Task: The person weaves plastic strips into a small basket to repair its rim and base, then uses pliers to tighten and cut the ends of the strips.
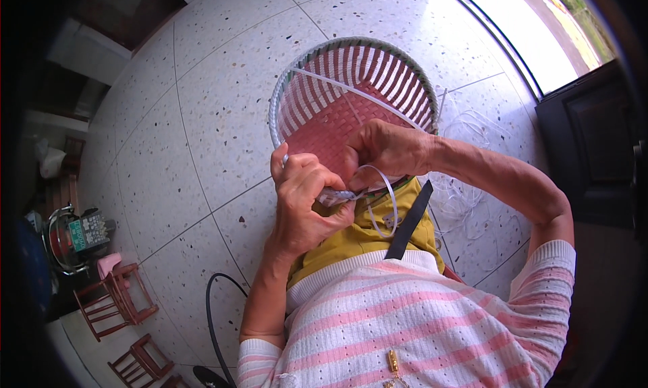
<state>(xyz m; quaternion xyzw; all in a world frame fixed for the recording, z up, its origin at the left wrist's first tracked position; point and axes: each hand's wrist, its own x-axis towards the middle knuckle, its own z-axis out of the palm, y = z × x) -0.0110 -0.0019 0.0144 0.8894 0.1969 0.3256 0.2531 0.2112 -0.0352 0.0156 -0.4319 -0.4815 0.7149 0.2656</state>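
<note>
A round woven basket with a red woven base, red-and-white slatted sides and a pale braided rim leans on my lap over yellow cloth. My left hand is closed round the near part of the rim, where pale braiding shows between thumb and fingers. My right hand is pinched beside it on a thin white plastic strip, which loops down below the fingers. Another pale strip crosses the basket's inside. A black flat strap lies over the yellow cloth to the right.
Loose white strips lie on the tiled floor at right, near a black door and an open doorway. At left are small wooden chairs, a pink object, a motorbike-like machine and a black cable.
</note>
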